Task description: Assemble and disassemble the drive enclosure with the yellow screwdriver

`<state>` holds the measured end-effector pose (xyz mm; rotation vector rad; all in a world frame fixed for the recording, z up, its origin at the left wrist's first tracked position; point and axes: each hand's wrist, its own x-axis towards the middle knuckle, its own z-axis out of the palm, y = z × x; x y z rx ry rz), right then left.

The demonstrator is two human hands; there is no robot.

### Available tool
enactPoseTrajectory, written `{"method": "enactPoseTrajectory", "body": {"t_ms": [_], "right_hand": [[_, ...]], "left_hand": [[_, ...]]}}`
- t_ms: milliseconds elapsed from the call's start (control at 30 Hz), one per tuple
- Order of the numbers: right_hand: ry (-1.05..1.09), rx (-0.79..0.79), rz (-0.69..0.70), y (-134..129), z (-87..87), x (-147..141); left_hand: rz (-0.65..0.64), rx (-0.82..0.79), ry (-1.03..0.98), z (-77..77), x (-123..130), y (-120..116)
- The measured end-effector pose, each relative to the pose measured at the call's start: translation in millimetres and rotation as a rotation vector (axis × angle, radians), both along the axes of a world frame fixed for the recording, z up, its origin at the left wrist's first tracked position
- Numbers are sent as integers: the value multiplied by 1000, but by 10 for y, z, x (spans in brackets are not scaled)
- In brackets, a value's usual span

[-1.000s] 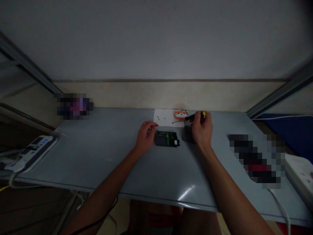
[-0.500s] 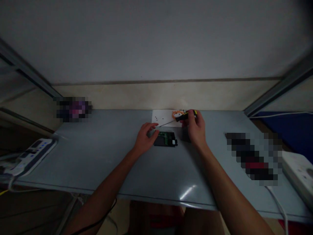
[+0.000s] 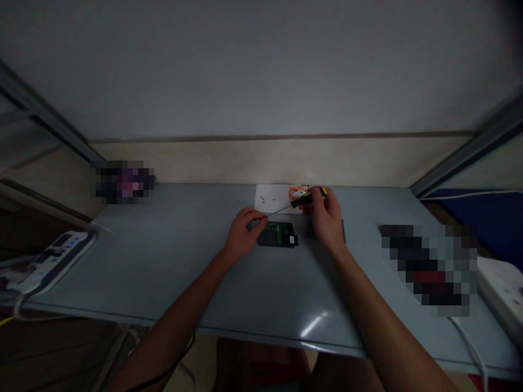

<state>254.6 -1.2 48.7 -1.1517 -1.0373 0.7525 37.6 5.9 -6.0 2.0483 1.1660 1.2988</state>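
My right hand (image 3: pixel 326 218) is wrapped round the black and yellow handle of a screwdriver (image 3: pixel 304 199), whose thin shaft points left and slightly down. At the shaft's tip, the thumb and fingers of my left hand (image 3: pixel 245 231) are pinched together; anything tiny between them is too small to make out. Just right of and below those fingers lies a dark device with a green circuit board (image 3: pixel 280 233). Behind it, a white sheet (image 3: pixel 265 201) carries several small dark specks and an orange and white item (image 3: pixel 298 193). A dark flat piece (image 3: pixel 311 227) is partly hidden by my right hand.
A white power strip (image 3: pixel 57 258) lies at the table's left edge, and another white unit (image 3: pixel 502 286) at the right. Blurred-out items sit at the back left and on the right. A wall closes off the grey table (image 3: pixel 163 272) behind.
My left fingers have closed together at the screwdriver's tip. The screwdriver and my right hand have shifted slightly down and left. The view has moved a little.
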Motion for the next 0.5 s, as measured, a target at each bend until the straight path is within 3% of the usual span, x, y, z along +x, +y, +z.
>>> {"method": "enactPoseTrajectory", "body": {"t_ms": [500], "right_hand": [[-19, 22, 23, 5, -21, -4]], "left_hand": [[-19, 8, 18, -19, -20, 11]]}}
